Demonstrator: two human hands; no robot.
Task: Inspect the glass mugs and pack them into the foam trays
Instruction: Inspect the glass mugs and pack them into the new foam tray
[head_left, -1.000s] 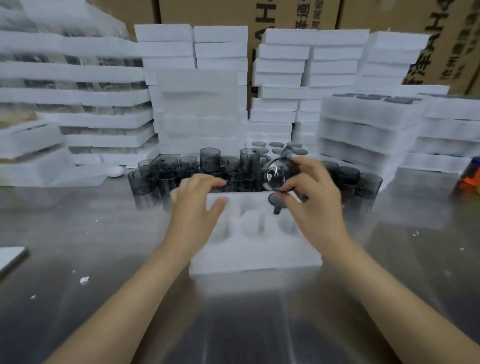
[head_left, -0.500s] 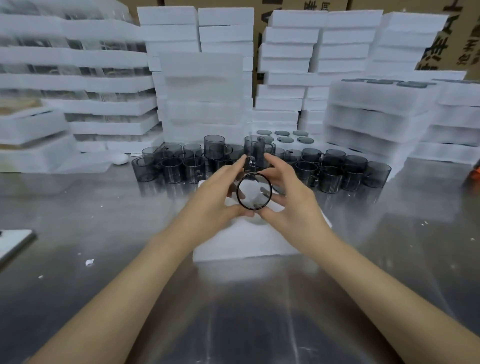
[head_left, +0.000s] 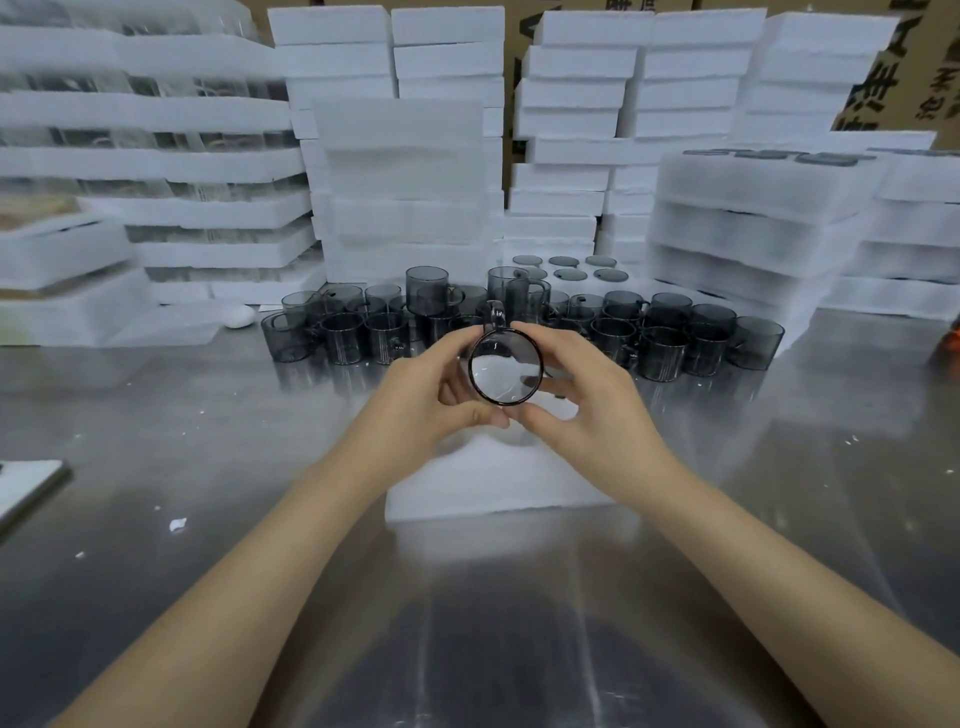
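— Item: mug (head_left: 505, 370). Change?
— Left hand (head_left: 434, 397) came off the foam tray (head_left: 493, 480); both it and the right hand (head_left: 582, 400) grasped the mug, raised mouth-on above the tray, mid-tabletop.
— Status?
— Under inspection; unpacked.

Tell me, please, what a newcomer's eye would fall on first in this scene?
First, the smoky glass mug held up at the centre, its round opening facing the camera, pinched between the left hand and the right hand above a white foam tray on the steel table. Behind it stands a crowd of loose dark mugs, and beyond them tall stacks of foam trays fill the back.
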